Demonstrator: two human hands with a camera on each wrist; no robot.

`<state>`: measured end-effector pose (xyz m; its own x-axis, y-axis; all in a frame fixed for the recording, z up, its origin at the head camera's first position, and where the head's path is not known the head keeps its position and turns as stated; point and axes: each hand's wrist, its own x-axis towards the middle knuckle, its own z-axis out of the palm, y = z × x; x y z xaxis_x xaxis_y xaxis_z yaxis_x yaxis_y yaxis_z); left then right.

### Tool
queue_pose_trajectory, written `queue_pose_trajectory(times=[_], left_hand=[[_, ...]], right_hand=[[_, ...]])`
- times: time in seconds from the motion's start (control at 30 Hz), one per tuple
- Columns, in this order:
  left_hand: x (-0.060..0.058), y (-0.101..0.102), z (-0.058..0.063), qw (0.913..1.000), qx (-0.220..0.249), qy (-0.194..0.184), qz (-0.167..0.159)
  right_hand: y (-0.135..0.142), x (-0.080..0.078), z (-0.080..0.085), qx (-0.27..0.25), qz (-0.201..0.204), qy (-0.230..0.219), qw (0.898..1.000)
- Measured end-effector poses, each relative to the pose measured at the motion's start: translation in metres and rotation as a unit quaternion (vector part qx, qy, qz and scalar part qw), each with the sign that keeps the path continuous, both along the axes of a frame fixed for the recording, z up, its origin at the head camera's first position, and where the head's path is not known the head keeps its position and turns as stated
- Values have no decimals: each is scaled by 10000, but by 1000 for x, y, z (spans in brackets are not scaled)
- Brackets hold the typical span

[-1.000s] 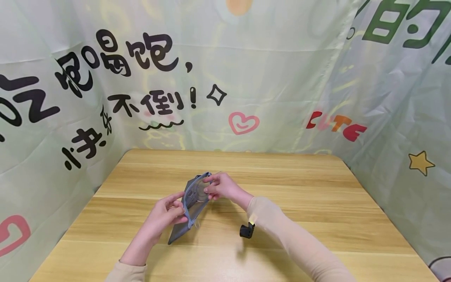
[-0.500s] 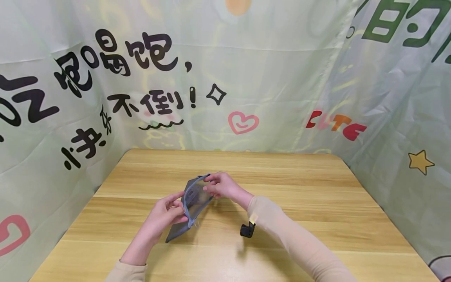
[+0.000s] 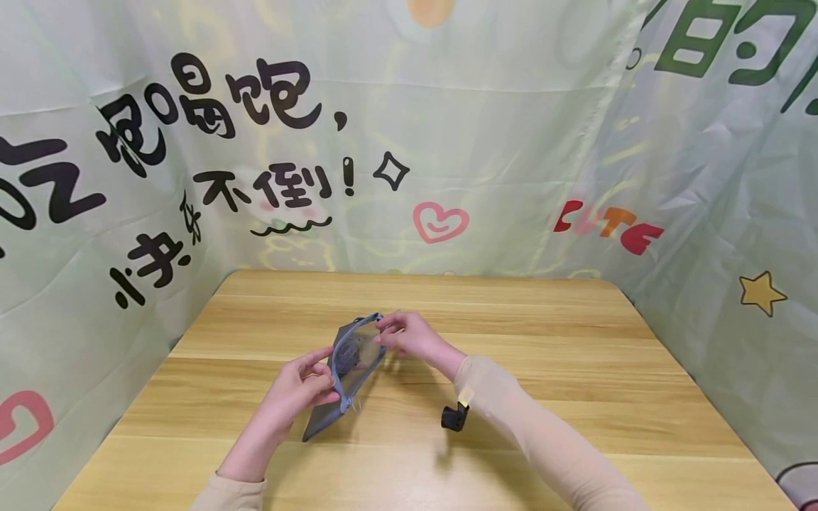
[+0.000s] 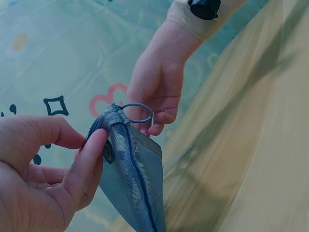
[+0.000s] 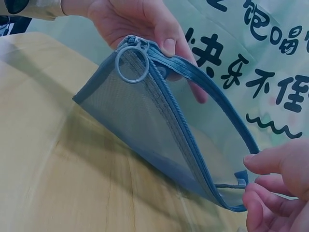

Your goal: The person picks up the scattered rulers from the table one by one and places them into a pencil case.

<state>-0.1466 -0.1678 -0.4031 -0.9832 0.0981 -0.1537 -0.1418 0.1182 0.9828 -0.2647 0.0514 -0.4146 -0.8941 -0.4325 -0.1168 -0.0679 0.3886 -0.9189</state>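
Observation:
A blue-grey mesh zip pouch (image 3: pixel 364 369) stands tilted above the table, its zipped mouth spread apart. My left hand (image 3: pixel 303 387) grips the near end of the mouth between thumb and fingers, beside the zip's ring pull (image 5: pixel 132 64). At the far end, my right hand (image 3: pixel 412 337) pinches the zip edge; its thumb and fingertips (image 5: pixel 256 162) meet the rim in the right wrist view. Through the mouth a dark, roundish shape (image 3: pixel 348 355) shows in the head view, too unclear to name. The left wrist view has the pouch's near end (image 4: pixel 130 150) close up.
Beneath the hands lies a wood-grain table (image 3: pixel 543 319). Printed cloth (image 3: pixel 498 142) hangs around its back and sides. A small black camera (image 3: pixel 454 416) hangs from the right wrist.
My right hand has shifted slightly to the right along the pouch's far end. A clear round outline by its fingertips a second ago no longer shows there. The left hand keeps its grip.

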Motion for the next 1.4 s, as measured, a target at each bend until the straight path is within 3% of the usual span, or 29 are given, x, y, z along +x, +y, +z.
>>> queue_pose_trajectory(times=[0.4,0.7,1.4], left_hand=[[0,-1,-1,10000,43,-21,-21],[0,-1,-1,10000,57,-9,-44],[1,-1,0,10000,47,13,-17]], right_hand=[[4,-5,-4,-299,-158,-127,9993],[8,-5,-3,-226,-116,-59,9997],[15,-18,-4,423,-495,938,9935]])
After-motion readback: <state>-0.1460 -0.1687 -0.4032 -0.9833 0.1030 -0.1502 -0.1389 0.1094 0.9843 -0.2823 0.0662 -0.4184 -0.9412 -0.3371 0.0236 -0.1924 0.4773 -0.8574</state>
